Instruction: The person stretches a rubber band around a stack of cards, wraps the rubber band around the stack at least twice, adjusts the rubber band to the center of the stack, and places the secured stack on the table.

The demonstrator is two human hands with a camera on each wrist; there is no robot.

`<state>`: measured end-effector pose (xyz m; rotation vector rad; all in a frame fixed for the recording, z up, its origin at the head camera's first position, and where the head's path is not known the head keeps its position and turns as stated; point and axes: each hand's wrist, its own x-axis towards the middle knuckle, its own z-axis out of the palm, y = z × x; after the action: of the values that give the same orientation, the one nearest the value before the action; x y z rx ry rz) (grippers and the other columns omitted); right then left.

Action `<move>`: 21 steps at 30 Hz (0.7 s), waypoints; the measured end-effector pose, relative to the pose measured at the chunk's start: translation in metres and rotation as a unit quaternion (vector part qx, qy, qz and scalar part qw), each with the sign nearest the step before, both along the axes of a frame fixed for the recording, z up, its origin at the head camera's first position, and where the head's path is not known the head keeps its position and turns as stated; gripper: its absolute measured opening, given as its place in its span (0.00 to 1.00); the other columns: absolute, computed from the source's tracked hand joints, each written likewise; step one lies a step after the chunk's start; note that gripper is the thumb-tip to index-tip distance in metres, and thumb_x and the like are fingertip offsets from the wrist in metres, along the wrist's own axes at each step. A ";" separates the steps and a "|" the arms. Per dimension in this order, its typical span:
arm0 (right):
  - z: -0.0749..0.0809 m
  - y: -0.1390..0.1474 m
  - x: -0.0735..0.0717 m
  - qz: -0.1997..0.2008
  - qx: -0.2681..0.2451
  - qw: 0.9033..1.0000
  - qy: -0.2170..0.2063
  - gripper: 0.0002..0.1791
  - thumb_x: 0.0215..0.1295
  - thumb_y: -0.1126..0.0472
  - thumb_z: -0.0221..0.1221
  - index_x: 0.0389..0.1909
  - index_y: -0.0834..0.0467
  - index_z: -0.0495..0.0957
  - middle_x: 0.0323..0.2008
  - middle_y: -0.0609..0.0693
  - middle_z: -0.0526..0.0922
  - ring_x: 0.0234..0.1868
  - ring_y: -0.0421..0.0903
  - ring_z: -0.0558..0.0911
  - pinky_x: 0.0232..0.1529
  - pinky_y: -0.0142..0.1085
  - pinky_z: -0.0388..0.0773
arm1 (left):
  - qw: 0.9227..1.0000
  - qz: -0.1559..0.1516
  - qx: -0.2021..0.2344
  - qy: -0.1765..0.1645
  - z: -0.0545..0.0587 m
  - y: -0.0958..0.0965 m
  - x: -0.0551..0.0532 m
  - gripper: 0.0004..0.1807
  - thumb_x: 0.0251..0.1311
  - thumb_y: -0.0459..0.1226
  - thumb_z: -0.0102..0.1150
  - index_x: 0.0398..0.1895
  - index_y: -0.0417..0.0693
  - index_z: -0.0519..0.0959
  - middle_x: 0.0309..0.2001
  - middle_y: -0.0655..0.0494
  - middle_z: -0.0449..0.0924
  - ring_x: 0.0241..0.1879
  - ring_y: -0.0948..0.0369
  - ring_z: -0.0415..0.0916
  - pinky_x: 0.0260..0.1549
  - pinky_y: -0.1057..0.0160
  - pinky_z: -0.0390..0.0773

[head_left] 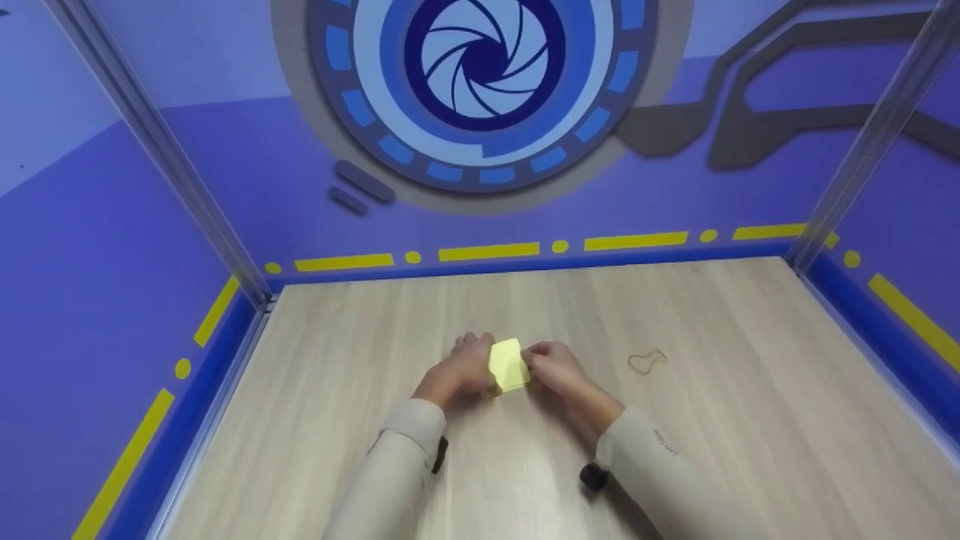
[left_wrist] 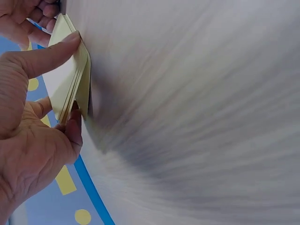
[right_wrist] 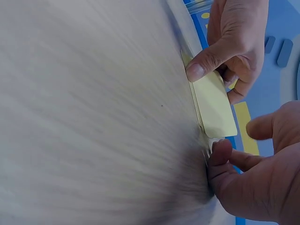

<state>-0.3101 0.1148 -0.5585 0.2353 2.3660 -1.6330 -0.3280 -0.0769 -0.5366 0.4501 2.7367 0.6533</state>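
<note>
A small stack of pale yellow cards (head_left: 509,366) with rounded corners is held low over the wooden table. My left hand (head_left: 469,365) grips it from the left, thumb across the upper face and fingers behind and below. The left wrist view shows the cards (left_wrist: 63,75) splayed along one edge, the lowest part tilted away from the rest. At the opposite end, my right hand (right_wrist: 258,173) has its fingertips right at the lower edge of the cards (right_wrist: 213,105), with its thumb held apart. A thin tan rubber band (head_left: 651,364) lies to the right.
The light wooden table (head_left: 750,420) is bordered by blue printed panels (head_left: 225,172) at the back and both sides. Metal posts (head_left: 862,142) stand at the back corners. A dark wrist strap piece (head_left: 593,477) shows at the right sleeve.
</note>
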 end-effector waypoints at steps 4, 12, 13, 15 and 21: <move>0.001 -0.003 0.002 0.013 0.010 1.000 0.001 0.22 0.77 0.52 0.59 0.58 0.66 0.82 0.46 0.55 0.84 0.41 0.47 0.80 0.40 0.35 0.78 | 1.000 -0.004 -0.003 0.024 -0.001 -0.001 0.001 0.42 0.41 0.35 0.83 0.63 0.41 0.73 0.50 0.45 0.72 0.50 0.51 0.65 0.54 0.50 0.73; -0.002 -0.005 -0.001 0.024 0.044 0.998 0.033 0.17 0.72 0.61 0.62 0.56 0.65 0.83 0.45 0.54 0.85 0.40 0.46 0.80 0.38 0.32 0.77 | 0.995 -0.039 0.025 0.085 -0.007 0.000 0.004 0.40 0.44 0.33 0.78 0.65 0.39 0.73 0.54 0.47 0.66 0.54 0.53 0.61 0.54 0.54 0.68; -0.003 -0.005 -0.002 0.027 0.043 0.998 0.037 0.15 0.71 0.63 0.61 0.54 0.65 0.83 0.42 0.53 0.84 0.38 0.45 0.79 0.35 0.32 0.76 | 0.995 -0.040 0.031 0.087 -0.008 0.000 0.005 0.41 0.45 0.33 0.77 0.67 0.40 0.73 0.56 0.47 0.66 0.55 0.53 0.62 0.55 0.54 0.70; -0.005 -0.004 -0.003 0.031 0.038 0.998 0.045 0.12 0.70 0.66 0.61 0.50 0.66 0.84 0.37 0.51 0.82 0.34 0.44 0.77 0.32 0.31 0.75 | 0.995 -0.036 0.051 0.081 -0.011 0.000 0.006 0.43 0.47 0.31 0.76 0.70 0.40 0.71 0.58 0.46 0.65 0.58 0.53 0.62 0.59 0.53 0.73; -0.007 0.003 -0.007 0.019 -0.004 0.999 0.041 0.06 0.68 0.69 0.59 0.41 0.66 0.83 0.28 0.47 0.77 0.27 0.41 0.73 0.27 0.31 0.70 | 0.990 -0.004 0.130 0.048 -0.016 -0.004 0.014 0.49 0.51 0.31 0.76 0.78 0.40 0.65 0.68 0.40 0.63 0.62 0.50 0.69 0.67 0.48 0.76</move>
<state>-0.3166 0.1178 -0.5654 0.1240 2.4079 -1.6648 -0.3140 -0.0806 -0.5530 0.5630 2.7468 1.0166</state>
